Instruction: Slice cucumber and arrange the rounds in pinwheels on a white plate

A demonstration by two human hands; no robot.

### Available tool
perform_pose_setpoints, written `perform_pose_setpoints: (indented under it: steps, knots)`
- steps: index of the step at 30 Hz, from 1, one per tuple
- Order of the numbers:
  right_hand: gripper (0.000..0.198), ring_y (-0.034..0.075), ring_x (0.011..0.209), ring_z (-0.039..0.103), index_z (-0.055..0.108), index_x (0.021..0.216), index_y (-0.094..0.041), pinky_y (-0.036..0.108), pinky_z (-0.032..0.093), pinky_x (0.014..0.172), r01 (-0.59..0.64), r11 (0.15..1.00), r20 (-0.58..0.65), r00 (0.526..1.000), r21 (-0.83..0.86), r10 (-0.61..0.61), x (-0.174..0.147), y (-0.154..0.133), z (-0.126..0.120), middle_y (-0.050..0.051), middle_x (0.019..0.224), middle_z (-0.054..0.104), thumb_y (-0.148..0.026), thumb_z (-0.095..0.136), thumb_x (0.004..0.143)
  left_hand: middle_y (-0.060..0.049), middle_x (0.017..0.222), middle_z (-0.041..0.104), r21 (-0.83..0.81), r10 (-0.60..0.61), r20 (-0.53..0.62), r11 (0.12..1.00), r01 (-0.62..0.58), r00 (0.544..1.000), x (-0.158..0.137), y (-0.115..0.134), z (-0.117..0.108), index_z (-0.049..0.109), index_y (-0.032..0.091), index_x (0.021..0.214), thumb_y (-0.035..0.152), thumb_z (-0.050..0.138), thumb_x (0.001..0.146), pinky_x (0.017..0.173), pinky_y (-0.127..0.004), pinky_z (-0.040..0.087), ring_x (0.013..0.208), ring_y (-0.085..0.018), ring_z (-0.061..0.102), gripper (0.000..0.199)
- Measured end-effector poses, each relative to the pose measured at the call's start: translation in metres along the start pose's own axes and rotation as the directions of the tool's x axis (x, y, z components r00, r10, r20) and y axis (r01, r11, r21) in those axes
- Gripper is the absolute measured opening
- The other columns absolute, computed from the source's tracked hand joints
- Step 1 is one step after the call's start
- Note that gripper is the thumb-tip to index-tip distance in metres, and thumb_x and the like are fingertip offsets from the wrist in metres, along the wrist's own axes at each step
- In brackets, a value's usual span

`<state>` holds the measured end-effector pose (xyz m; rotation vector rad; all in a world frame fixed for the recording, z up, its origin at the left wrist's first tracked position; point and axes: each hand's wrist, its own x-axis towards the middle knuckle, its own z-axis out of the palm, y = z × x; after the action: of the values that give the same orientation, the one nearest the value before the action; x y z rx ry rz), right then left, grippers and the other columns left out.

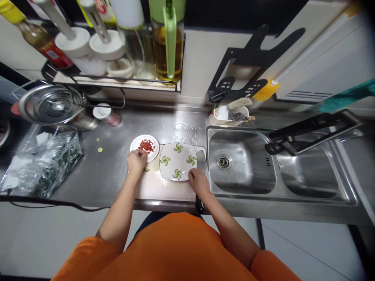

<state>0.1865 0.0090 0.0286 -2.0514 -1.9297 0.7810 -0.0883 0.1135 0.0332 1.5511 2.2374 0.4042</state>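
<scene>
Square white plate [177, 162], glossy and round-cornered, lies on a pale board [164, 190] on the tabletop [117, 136] and looks stiff, breakable and probably slick where wet, best held by its rim; the right hand [199, 182] touches its near right corner, its grip too unclear to tell. The smaller round white dish [156, 150] to its left should be lighter. Four green pinwheels [177, 147] near the plate's sides look soft and easily nudged, while the dish's loose red bits [147, 146] suit a fingertip pinch; the left hand [136, 161] bunches its fingertips beside them, holding what I cannot tell.
</scene>
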Motion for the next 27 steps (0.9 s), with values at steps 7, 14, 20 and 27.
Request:
perform_pose_setpoints:
  steps: [7, 14, 20, 27]
  knots:
    - [0.020, 0.016, 0.075, 0.051, 0.060, 0.079, -0.017, 0.025, 0.032, 0.067, -0.017, 1.000, 0.003, 1.000, -0.002, 0.017, 0.000, -0.003, -0.002, 0.005, 0.078, 0.059, -0.017, 0.041, 0.085, -0.002, 0.082, 0.069, -0.228, 0.000, 0.080, 0.973, 0.018, 0.997, -0.023, 0.010, -0.003, 0.070, 0.020, 0.083, 0.038, 0.057, 0.072, 0.076, -0.028, 0.045, 0.074, -0.016, 0.060, 0.024]
    - [0.020, 0.018, 0.079, 0.049, 0.062, 0.083, -0.016, 0.026, 0.032, 0.071, 0.010, 1.000, -0.004, 1.000, -0.003, -0.010, 0.016, -0.019, -0.005, 0.006, 0.080, 0.060, -0.015, 0.043, 0.085, 0.000, 0.084, 0.071, -0.375, 0.156, 0.229, 0.925, -0.060, 0.961, -0.047, 0.031, 0.016, 0.071, 0.021, 0.080, 0.037, 0.059, 0.074, 0.074, -0.027, 0.046, 0.074, -0.015, 0.060, 0.021]
    - [0.017, 0.019, 0.083, 0.047, 0.064, 0.087, -0.018, 0.030, 0.032, 0.080, 0.097, 0.993, 0.015, 0.995, 0.060, -0.098, 0.040, -0.050, 0.010, 0.005, 0.082, 0.059, -0.021, 0.047, 0.087, 0.000, 0.085, 0.071, -0.381, 0.181, 0.255, 0.922, -0.073, 0.950, -0.044, 0.033, 0.024, 0.071, 0.020, 0.080, 0.038, 0.061, 0.074, 0.076, -0.026, 0.045, 0.077, -0.015, 0.061, 0.022]
    - [0.013, 0.022, 0.088, 0.045, 0.067, 0.086, -0.020, 0.031, 0.033, 0.078, 0.099, 0.982, -0.085, 0.993, 0.159, -0.086, 0.059, -0.070, 0.033, 0.005, 0.084, 0.061, -0.023, 0.055, 0.083, -0.001, 0.079, 0.071, -0.386, 0.152, 0.256, 0.921, -0.043, 0.955, -0.040, 0.034, 0.023, 0.071, 0.019, 0.075, 0.039, 0.063, 0.072, 0.071, -0.025, 0.046, 0.073, -0.015, 0.062, 0.021]
